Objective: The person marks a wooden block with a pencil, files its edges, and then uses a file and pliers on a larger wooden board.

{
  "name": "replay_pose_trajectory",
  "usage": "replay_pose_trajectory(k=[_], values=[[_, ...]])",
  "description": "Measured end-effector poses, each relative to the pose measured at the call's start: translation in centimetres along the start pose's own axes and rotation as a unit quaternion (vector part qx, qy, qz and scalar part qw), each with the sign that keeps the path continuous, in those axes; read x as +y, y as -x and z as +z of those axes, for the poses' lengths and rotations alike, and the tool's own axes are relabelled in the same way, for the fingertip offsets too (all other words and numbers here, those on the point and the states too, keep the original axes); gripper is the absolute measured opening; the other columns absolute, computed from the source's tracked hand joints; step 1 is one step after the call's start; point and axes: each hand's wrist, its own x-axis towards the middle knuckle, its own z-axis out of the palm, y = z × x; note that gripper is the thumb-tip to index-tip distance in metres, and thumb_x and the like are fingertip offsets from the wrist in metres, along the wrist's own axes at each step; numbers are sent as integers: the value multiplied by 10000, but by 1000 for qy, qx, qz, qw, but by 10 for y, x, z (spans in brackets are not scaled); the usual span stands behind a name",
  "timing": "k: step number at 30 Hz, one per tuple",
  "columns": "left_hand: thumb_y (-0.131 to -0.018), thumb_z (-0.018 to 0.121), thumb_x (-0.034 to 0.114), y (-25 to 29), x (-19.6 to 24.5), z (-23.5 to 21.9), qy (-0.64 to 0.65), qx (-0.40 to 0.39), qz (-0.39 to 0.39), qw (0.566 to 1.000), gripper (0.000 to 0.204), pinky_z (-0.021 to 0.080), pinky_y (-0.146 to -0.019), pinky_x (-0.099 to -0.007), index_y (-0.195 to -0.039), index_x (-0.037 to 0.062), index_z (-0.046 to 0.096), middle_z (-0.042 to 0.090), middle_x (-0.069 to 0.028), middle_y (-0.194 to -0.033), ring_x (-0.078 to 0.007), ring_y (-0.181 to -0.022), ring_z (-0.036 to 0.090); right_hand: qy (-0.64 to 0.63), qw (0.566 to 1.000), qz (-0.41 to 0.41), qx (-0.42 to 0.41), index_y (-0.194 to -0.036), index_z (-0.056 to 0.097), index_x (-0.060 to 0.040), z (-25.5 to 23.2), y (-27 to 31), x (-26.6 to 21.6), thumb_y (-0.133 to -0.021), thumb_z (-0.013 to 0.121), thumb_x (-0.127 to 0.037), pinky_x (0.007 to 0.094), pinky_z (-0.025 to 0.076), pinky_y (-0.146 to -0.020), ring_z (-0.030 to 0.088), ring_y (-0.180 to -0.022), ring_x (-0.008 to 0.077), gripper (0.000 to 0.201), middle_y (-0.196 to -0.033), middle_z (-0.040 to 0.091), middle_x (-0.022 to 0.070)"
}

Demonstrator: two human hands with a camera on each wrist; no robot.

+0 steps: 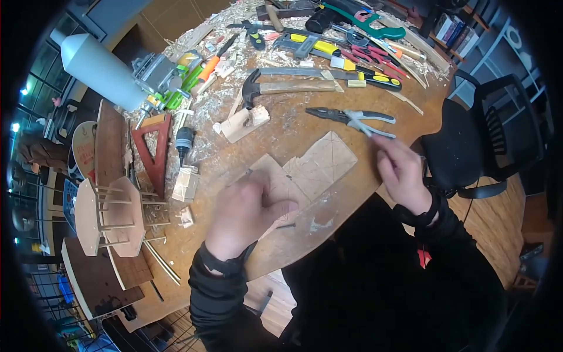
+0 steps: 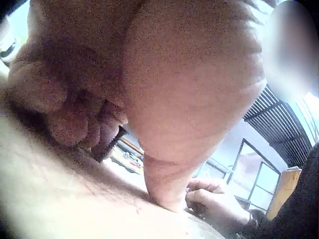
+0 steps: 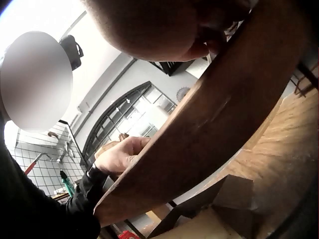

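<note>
With the left hand (image 1: 243, 214) clenched round a small tool on the thin wooden panel (image 1: 319, 161), I'd press flat while the right hand (image 1: 402, 173) hovers, fingers loose.

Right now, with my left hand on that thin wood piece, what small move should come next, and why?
Probably bring the right hand back onto the wood piece. The left hand rests on its near end, fingers curled around a small dark tool, while the far end lies unheld and the right hand hovers beside it.
</note>
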Motion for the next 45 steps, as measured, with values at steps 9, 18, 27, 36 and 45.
replay_pose_trajectory(k=[9,18,27,36,45], values=[[-856,808,107,2,-16,-8,91,-32,-16,995,174,512,-645,-433,-875,12,664,637,-203,-743,-380,-673,651,94,994,-40,42,-1185,722,-16,-23,-42,63,-935,657,21,438,509,-842,632,-906,367,261,-947,700,161],[-891,831,45,-2,-37,1,103,44,12,994,175,433,-594,-284,-914,-15,668,568,-16,-714,-92,-653,513,85,994,-48,-52,-1152,741,-19,-17,-82,93,-917,631,18,447,520,-925,653,-1015,372,263,-1012,730,151],[-864,883,87,1,-31,-7,151,5,-23,988,285,415,-591,-234,-1023,6,661,526,54,-749,-42,-670,486,86,988,-111,-69,-1146,728,6,-16,-81,82,-939,663,-63,450,491,-986,661,-1081,367,227,-1092,722,183],[-958,775,103,0,-31,-6,116,55,44,991,166,468,-625,-316,-920,-23,673,617,-89,-766,-151,-663,553,134,983,-122,-31,-1249,715,-26,-13,-33,65,-885,782,-174,465,416,-1070,587,-1244,359,399,-1317,659,160],[-939,770,79,0,-30,-3,119,72,63,988,148,497,-639,-385,-922,-34,676,642,-185,-781,-313,-670,622,138,983,-117,-21,-1196,722,-18,-8,-34,68,-833,772,-119,467,409,-1089,585,-1247,373,380,-1336,654,166]])
